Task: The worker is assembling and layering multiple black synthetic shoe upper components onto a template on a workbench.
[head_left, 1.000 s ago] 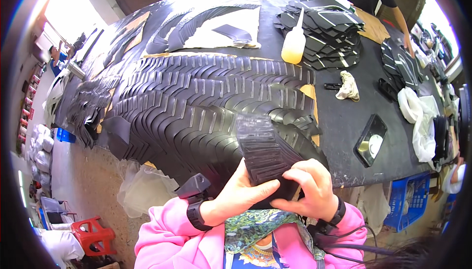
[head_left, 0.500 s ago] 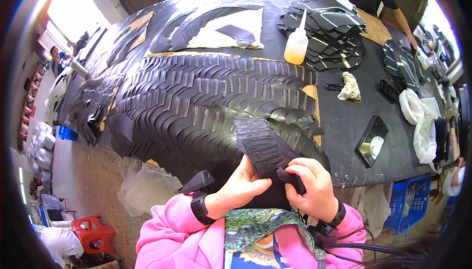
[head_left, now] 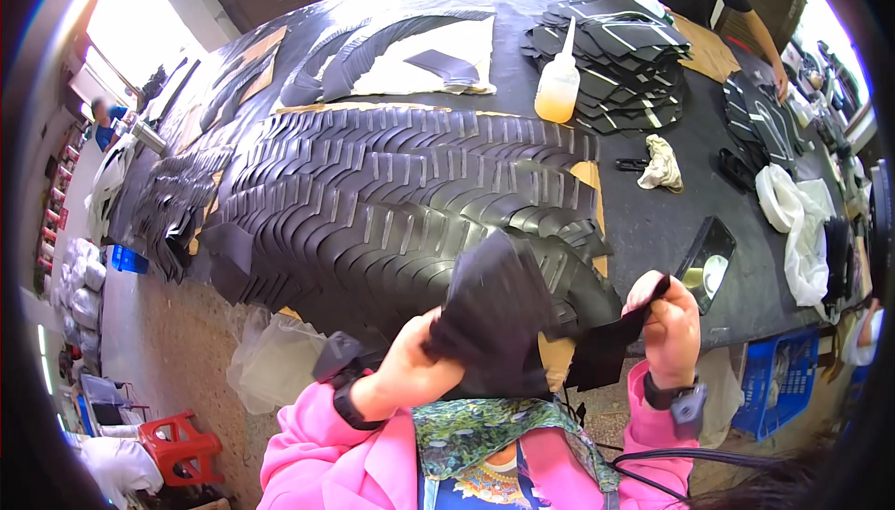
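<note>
At lower centre, the left hand (head_left: pixel 410 370) pinches a stack of thin black cut fabric pieces (head_left: pixel 494 310); the right hand (head_left: pixel 667 323) grips one limp black strip (head_left: pixel 615 342) peeled aside. They look light and floppy, best pinched at edges.

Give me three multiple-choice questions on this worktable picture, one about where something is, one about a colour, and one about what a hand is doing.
1. Where does the squeeze bottle stand?
A. on the floor
B. on the table beside the stack of black pieces
C. in the blue crate

2. What colour are the sleeves of the person working?
A. pink
B. green
C. white

3. What is the right hand doing?
A. resting flat on the table
B. holding the bottle
C. pinching a single black piece apart from the bundle of black pieces in the left hand

Answers: 1 B, the bottle stands on the tabletop right by the stack. 2 A, both forearms wear pink. 3 C, its grip closes on one piece, raised off the table.
</note>
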A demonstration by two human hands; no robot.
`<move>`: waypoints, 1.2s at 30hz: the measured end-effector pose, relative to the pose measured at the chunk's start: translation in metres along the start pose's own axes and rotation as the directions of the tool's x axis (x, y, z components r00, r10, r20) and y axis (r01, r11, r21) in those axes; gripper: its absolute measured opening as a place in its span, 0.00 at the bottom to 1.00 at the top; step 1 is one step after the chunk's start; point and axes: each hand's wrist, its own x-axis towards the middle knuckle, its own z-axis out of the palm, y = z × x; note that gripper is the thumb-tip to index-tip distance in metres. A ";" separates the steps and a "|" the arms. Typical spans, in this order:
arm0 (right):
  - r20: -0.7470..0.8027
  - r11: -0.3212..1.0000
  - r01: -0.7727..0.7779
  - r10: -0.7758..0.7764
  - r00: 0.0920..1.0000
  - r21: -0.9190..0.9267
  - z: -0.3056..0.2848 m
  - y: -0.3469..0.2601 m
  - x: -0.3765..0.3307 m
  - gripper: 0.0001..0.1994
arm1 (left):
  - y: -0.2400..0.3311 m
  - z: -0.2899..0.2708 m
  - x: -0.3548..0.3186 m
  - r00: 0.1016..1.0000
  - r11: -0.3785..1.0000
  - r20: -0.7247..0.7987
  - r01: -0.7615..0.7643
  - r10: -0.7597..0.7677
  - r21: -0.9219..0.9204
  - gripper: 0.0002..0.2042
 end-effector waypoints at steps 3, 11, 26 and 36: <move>-0.080 0.957 -0.284 0.288 0.954 0.058 -0.006 0.009 0.015 0.09 | 0.040 -0.017 0.019 0.752 0.856 0.652 -0.399 0.099 0.330 0.20; 0.018 0.845 -0.052 0.074 0.997 -0.533 -0.015 0.075 0.036 0.11 | 0.026 0.016 0.037 0.598 0.521 0.752 -0.564 -0.278 0.641 0.17; -0.090 0.871 -0.183 0.159 0.983 -0.456 -0.007 0.074 0.032 0.08 | 0.003 0.021 0.061 0.688 0.421 0.656 -0.519 -0.312 0.744 0.11; -0.132 0.810 -0.163 0.106 0.986 -0.563 -0.009 0.077 0.030 0.10 | -0.007 0.026 0.073 0.696 0.425 0.644 -0.503 -0.319 0.753 0.09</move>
